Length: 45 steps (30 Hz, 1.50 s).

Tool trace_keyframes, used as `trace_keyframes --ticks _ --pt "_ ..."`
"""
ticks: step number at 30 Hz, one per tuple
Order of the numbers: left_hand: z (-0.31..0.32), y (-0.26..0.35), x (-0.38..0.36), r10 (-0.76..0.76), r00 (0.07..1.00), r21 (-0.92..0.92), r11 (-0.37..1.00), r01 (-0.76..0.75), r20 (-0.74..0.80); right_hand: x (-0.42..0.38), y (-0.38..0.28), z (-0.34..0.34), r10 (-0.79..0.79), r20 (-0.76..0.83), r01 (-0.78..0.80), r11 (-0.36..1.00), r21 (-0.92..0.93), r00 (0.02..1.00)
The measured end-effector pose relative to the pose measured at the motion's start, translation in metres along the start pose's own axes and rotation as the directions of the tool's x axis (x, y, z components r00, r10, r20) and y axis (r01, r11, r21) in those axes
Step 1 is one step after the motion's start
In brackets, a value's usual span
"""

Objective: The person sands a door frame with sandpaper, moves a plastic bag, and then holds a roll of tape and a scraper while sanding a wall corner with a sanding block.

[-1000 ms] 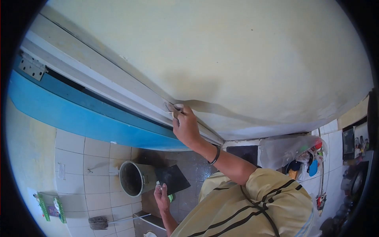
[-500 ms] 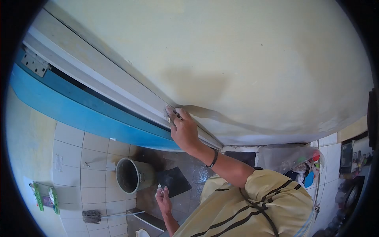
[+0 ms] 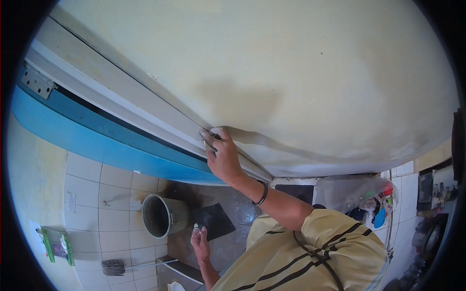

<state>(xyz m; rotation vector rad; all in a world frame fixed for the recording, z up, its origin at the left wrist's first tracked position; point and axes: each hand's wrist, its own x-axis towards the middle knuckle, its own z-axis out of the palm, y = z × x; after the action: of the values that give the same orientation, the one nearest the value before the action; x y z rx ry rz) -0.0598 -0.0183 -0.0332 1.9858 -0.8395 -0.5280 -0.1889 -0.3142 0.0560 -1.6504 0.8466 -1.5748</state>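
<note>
My right hand (image 3: pixel 224 157), with a dark band on its wrist, presses its bent fingers against the white door frame (image 3: pixel 131 99) where it meets the cream wall (image 3: pixel 301 87). Something small and dark shows between those fingers, but I cannot make out what it is. Lower down, my left hand (image 3: pixel 201 245) is closed, pinching a small pale piece (image 3: pixel 196 226) between thumb and finger. The blue door (image 3: pixel 111 145) hangs beside the frame on a metal hinge (image 3: pixel 38 81).
Below the door stand a grey bucket (image 3: pixel 179 216) and a dark mat (image 3: pixel 213 223) on the floor. A mop (image 3: pixel 114 266) leans by the tiled wall (image 3: pixel 114 213). A plastic bag of items (image 3: pixel 371 203) lies at the right, near dark cookware (image 3: pixel 427 237).
My right hand has shifted slightly up and left along the frame edge. The left hand stays nearly in place, still pinching the pale piece.
</note>
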Motion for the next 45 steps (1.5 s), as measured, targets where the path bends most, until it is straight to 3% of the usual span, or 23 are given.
trace_keyframes --ticks 20,28,33,37,40,45 --pt "-0.012 0.005 0.004 0.004 1.0 -0.031 1.0 -0.004 0.021 -0.002 -0.005 0.005 0.042 -0.042 -0.04 0.998 0.044 0.998" --pt "-0.013 0.014 0.003 -0.014 1.0 -0.018 1.0 0.014 0.026 -0.008 -0.001 0.01 0.01 -0.132 -0.009 1.0 0.002 0.991" --pt "-0.02 -0.011 -0.002 -0.004 1.0 -0.037 0.999 0.004 -0.01 -0.003 -0.003 0.01 0.003 -0.171 -0.007 1.0 -0.022 0.985" --pt "-0.022 -0.007 -0.01 -0.013 0.999 -0.082 0.997 0.01 -0.03 -0.002 -0.004 0.007 0.087 -0.103 -0.089 0.996 -0.016 0.991" --pt "-0.024 -0.005 -0.013 -0.06 0.998 -0.068 0.996 0.059 -0.021 -0.003 -0.003 0.007 -0.002 -0.111 -0.003 0.999 -0.039 0.994" --pt "-0.025 -0.012 -0.01 -0.048 0.999 -0.099 0.994 0.048 0.0 0.007 -0.006 0.005 0.01 -0.105 -0.015 0.999 -0.045 0.994"
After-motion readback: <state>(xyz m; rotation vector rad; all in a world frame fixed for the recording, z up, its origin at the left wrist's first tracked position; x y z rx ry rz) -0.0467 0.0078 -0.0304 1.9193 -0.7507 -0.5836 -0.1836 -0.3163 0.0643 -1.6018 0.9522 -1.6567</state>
